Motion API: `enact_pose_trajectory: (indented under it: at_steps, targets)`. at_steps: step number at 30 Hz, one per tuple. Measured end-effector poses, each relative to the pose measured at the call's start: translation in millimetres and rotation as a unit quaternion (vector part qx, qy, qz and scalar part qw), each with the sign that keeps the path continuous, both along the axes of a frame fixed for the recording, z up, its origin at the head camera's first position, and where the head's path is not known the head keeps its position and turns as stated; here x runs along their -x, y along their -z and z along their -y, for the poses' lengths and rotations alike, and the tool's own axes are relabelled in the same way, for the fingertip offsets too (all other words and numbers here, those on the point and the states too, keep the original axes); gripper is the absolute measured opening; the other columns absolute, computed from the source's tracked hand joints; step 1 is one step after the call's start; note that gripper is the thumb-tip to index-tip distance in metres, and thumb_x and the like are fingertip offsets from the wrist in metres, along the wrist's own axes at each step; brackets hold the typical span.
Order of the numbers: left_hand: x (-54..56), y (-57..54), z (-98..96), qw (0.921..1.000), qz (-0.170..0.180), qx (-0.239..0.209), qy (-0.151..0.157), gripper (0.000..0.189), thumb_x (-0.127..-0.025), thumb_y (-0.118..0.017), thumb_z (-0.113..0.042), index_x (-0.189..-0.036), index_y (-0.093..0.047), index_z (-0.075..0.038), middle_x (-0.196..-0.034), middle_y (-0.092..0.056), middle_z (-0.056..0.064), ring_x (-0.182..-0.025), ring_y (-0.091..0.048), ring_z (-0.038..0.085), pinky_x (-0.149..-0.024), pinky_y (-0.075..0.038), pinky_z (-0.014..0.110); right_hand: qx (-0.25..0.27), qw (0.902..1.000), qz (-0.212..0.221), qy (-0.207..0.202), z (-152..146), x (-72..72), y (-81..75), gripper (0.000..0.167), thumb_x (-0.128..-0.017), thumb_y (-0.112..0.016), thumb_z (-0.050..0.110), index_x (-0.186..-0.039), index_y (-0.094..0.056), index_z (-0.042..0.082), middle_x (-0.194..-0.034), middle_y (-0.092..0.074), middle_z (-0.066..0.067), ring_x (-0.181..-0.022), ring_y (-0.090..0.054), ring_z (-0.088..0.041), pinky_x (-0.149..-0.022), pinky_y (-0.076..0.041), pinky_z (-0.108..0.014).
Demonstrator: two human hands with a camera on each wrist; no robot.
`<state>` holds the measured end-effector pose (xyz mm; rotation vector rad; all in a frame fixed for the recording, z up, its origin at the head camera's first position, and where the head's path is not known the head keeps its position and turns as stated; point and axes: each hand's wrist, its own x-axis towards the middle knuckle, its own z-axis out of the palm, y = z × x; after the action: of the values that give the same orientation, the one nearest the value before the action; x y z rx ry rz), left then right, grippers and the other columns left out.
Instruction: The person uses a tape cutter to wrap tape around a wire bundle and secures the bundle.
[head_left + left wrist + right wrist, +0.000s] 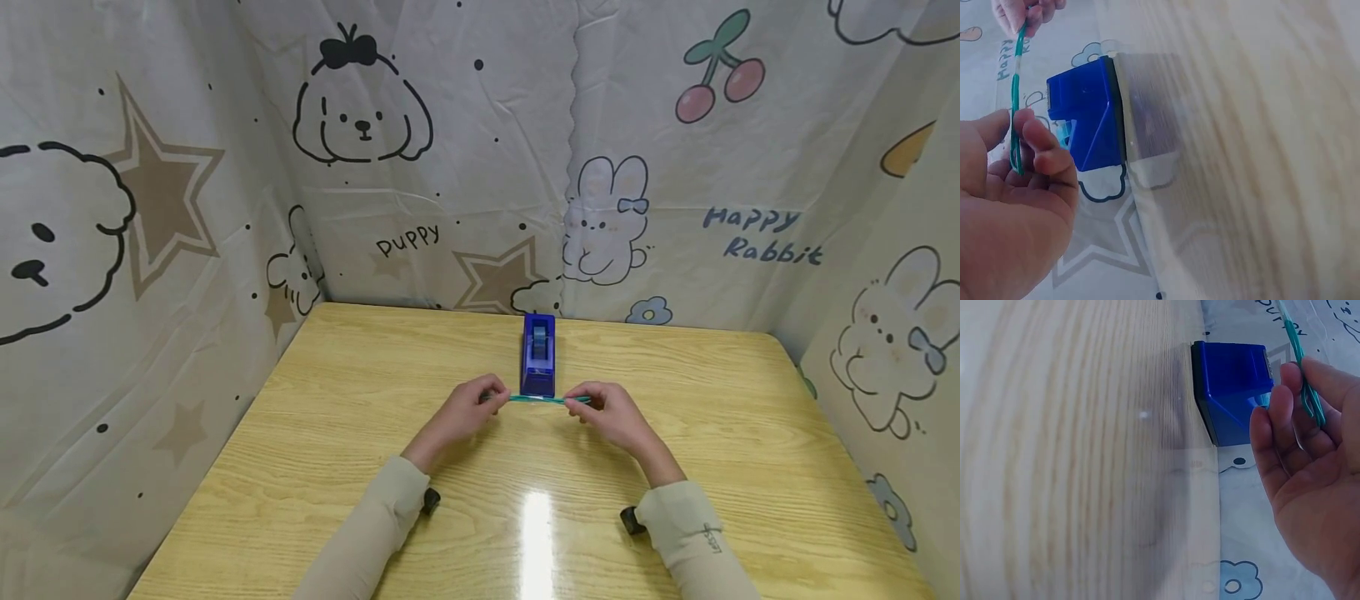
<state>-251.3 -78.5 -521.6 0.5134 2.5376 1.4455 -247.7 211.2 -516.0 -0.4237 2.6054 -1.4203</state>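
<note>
Both hands hold a thin green strand [553, 401] stretched level between them above the table. Its ends double back into narrow loops, as the wrist views show, and its middle has a pale, shiny section. The left hand [467, 410] pinches one end between thumb and fingertips; in the left wrist view the looped green strand [1015, 94] passes through that pinch. At the other end, the right hand [617, 417] pinches the strand [1293, 339] the same way. Just behind it stands a blue tape dispenser [538, 379] with a roll of tape in it; neither hand touches the dispenser.
The wooden table [360, 500] reaches back to a patterned curtain [450, 167], which also hangs at the left and right sides. A glare streak lies on the tabletop near the front. A small black device sits at each sleeve cuff.
</note>
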Motion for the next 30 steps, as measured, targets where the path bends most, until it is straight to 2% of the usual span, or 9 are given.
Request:
enact_pose_trajectory:
  at_steps: [4, 10, 15, 21, 30]
  targets:
    - [-0.9, -1.6, 2.3, 0.9997, 0.018, -0.019, -0.002, 0.014, -0.108, -0.058, -0.028, -0.107, -0.066, -0.015, -0.093, -0.068, 0.012, -0.08, -0.061, 0.022, -0.07, -0.052, 0.029, 0.011, 0.9998, 0.013, 0.007, -2, 0.9, 1.6, 0.022, -0.103, -0.066, 0.023, -0.114, -0.075, 0.006, -0.099, -0.073, -0.016, -0.081, -0.065, -0.026, -0.07, -0.055, -0.031]
    - [-2.9, -2.2, 5.0, 0.9985, 0.039, -0.038, 0.001, 0.014, -0.108, -0.059, -0.024, -0.109, -0.065, -0.012, -0.091, -0.066, 0.011, -0.08, -0.062, 0.03, -0.068, -0.051, 0.028, 0.028, 0.9993, 0.025, 0.002, -3, 0.8, 5.4, 0.022, -0.103, -0.066, 0.019, -0.116, -0.074, 0.004, -0.1, -0.074, -0.013, -0.086, -0.066, -0.028, -0.074, -0.056, -0.033]
    - [-3.5, -0.2, 7.0, 0.998, 0.051, -0.038, -0.003, 0.014, -0.108, -0.058, -0.024, -0.108, -0.065, -0.013, -0.09, -0.067, 0.01, -0.078, -0.061, 0.03, -0.066, -0.049, 0.029, 0.026, 0.9992, 0.031, 0.001, -1, -0.1, 9.2, 0.019, -0.103, -0.066, 0.016, -0.116, -0.074, 0.004, -0.1, -0.073, -0.011, -0.087, -0.066, -0.029, -0.073, -0.055, -0.03]
    - [-2.8, 3.2, 9.3, 0.9979, 0.056, -0.032, -0.005, 0.013, -0.108, -0.058, -0.023, -0.108, -0.064, -0.013, -0.093, -0.068, 0.013, -0.078, -0.062, 0.026, -0.068, -0.05, 0.029, 0.026, 0.9991, 0.031, -0.006, 0, 0.5, 12.6, 0.02, -0.102, -0.067, 0.015, -0.116, -0.073, 0.002, -0.099, -0.074, -0.013, -0.081, -0.066, -0.027, -0.069, -0.054, -0.03]
    - [-3.4, 0.4, 12.0, 0.998, 0.058, -0.024, -0.002, 0.012, -0.107, -0.059, -0.02, -0.107, -0.065, -0.01, -0.095, -0.069, 0.017, -0.079, -0.063, 0.029, -0.066, -0.048, 0.029, 0.028, 0.9985, 0.046, -0.005, 1, 0.3, 17.7, 0.018, -0.102, -0.067, 0.014, -0.116, -0.074, 0.004, -0.096, -0.073, -0.012, -0.077, -0.064, -0.022, -0.065, -0.05, -0.027]
